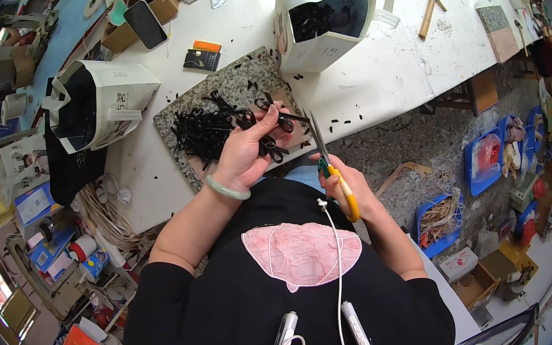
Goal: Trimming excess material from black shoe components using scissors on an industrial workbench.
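Observation:
My left hand (249,142) is closed on looped black straps (269,147), with a strap end sticking out to the right from between thumb and fingers. In my right hand (349,184) is a pair of scissors (322,140) with yellow and green handles. Its blades point away from me, next to the strap end; I cannot tell whether they touch it. A tangled pile of black straps (205,127) lies beside my left hand on a speckled stone slab (173,119). Small black offcuts (347,120) are scattered on the white table around the slab.
Beyond the slab stands a large paper bag (317,57) holding black pieces. Another bag (119,99) stands at the left near a phone (145,24). A hammer (429,12) lies at the far right of the table. Blue bins (487,177) stand on the floor to the right.

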Tool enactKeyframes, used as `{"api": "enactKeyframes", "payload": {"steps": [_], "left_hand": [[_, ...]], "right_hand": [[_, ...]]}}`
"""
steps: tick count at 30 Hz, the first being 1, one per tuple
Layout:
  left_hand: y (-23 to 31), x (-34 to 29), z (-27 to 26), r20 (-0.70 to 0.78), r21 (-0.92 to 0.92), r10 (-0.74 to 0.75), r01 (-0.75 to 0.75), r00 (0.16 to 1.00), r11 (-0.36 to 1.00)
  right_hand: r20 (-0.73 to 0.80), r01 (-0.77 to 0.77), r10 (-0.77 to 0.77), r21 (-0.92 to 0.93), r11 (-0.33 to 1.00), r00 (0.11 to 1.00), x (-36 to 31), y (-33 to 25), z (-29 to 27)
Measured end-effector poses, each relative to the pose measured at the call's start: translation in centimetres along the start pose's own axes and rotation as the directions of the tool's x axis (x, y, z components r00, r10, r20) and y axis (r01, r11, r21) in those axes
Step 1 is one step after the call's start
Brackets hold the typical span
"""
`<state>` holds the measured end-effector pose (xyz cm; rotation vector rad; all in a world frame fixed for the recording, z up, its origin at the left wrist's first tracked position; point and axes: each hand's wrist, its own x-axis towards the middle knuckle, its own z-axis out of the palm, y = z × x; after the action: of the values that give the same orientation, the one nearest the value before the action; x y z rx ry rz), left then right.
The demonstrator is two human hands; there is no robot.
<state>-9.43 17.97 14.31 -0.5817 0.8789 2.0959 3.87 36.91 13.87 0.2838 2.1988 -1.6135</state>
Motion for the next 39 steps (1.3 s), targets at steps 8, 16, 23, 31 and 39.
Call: {"api": "enactKeyframes", "payload": {"steps": [8,16,23,31,39], "left_hand": [[-0.4,-0.3,-0.1,0.042,-0.044,0.023,-0.022,0.999,0.999],[-0.2,-0.8,0.6,-0.013,-0.048,0.041,-0.042,0.999,0.998],[0.7,0.1,1.7,0.029,0.056,0.083,-0.085,0.996,0.995],[8.7,8.4,15.4,0.341,0.64,0.436,-0.546,0.833,0.541],[11.3,5.9,10.3,0.551,0.689,0.529,-0.71,0.645,0.147]], "right_hand": [[-0.035,0.099,-0.109,-0.215,0.972,0.993,0.8,-0.8,0.1],[0.013,0.088,-0.087,-0.125,0.988,0.996,1.0,-1.1,-0.1],[-0.088,0.126,-0.122,0.039,0.991,0.989,0.2,-0.5,-0.2],[-0.192,0.065,-0.003,0.321,0.945,0.981,-1.1,0.4,-0.2],[-0.172,0.011,0.06,0.385,0.923,0.983,-1.2,0.9,0.8]]}}
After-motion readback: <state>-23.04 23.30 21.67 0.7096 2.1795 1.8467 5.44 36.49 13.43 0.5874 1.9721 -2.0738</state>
